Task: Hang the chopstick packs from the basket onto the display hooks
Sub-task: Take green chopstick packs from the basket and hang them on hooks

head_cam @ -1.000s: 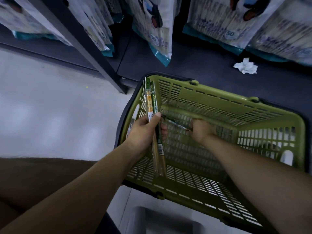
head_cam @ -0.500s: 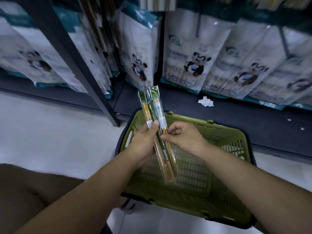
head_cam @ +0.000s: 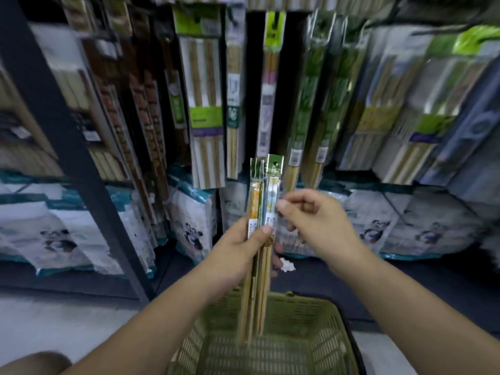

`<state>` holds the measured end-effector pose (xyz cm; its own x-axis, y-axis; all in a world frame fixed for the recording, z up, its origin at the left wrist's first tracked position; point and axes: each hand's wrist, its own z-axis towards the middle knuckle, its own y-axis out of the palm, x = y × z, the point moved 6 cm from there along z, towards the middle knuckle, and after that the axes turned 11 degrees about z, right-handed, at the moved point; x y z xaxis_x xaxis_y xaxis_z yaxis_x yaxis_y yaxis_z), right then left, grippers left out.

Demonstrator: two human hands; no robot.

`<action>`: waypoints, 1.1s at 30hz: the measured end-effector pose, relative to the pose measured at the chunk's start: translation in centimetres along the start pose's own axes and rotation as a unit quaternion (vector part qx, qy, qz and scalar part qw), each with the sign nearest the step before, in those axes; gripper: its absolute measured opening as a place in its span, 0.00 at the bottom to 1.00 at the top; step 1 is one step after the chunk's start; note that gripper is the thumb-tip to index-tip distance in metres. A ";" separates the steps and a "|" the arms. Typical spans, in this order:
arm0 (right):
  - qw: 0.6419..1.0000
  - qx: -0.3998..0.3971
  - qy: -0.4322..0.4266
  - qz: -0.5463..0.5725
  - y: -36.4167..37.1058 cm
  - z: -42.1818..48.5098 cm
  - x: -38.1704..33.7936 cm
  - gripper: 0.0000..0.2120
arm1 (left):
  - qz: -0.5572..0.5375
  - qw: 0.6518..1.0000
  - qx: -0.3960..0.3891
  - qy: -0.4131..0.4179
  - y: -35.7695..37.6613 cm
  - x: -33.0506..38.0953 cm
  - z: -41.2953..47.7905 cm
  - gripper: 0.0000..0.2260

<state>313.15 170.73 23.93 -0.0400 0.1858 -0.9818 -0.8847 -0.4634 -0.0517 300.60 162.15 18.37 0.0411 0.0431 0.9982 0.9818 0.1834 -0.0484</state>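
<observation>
My left hand (head_cam: 240,247) grips a bundle of slim chopstick packs (head_cam: 263,201) upright, their green header cards pointing up at the display. My right hand (head_cam: 313,220) is beside the bundle's right edge, thumb and fingers curled at the rightmost pack; whether it pinches the pack is not plain in the blur. The green plastic basket (head_cam: 335,334) sits on the floor below both hands. More chopstick packs (head_cam: 273,85) hang in rows on the rack ahead; the hooks themselves are hidden by the packs and blur.
A dark metal shelf upright (head_cam: 67,147) slants down the left. White panda-printed bags (head_cam: 194,228) line the bottom shelf. A crumpled white paper (head_cam: 287,266) lies on the dark shelf base. Pale floor lies at the lower left.
The view has swung up from the basket to the hanging display. My right hand brought a pack out of the basket and joined it to the bundle, which rose with my left hand.
</observation>
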 end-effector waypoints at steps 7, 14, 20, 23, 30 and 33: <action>0.991 0.059 -0.114 0.039 -2.6 1.0 -8.8 0.05 | 0.024 0.989 -0.028 0.141 2.2 7.9 1.6 0.05; 0.981 0.104 -0.137 0.085 -4.1 3.1 -12.9 0.06 | -0.001 0.985 -0.026 0.171 3.3 11.4 3.5 0.03; 0.975 0.102 -0.167 0.108 -3.9 4.9 -14.6 0.09 | 0.012 0.979 0.016 0.203 3.2 13.0 4.5 0.12; 0.973 0.107 -0.177 0.107 -4.1 5.8 -15.2 0.14 | 0.017 0.978 0.017 0.205 3.1 13.4 5.2 0.16; 0.963 0.151 -0.196 0.103 -5.8 8.2 -16.9 0.15 | 0.031 0.981 0.068 0.179 1.3 13.0 6.8 0.16; 0.965 0.159 -0.192 0.088 -6.2 9.0 -16.8 0.15 | 0.027 0.981 0.071 0.176 0.8 12.9 7.0 0.10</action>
<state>315.11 178.25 42.37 -0.3170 0.4637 -0.8273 -0.9439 -0.2396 0.2274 300.62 169.68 30.93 0.1794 -0.2812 0.9427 0.9414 0.3272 -0.0816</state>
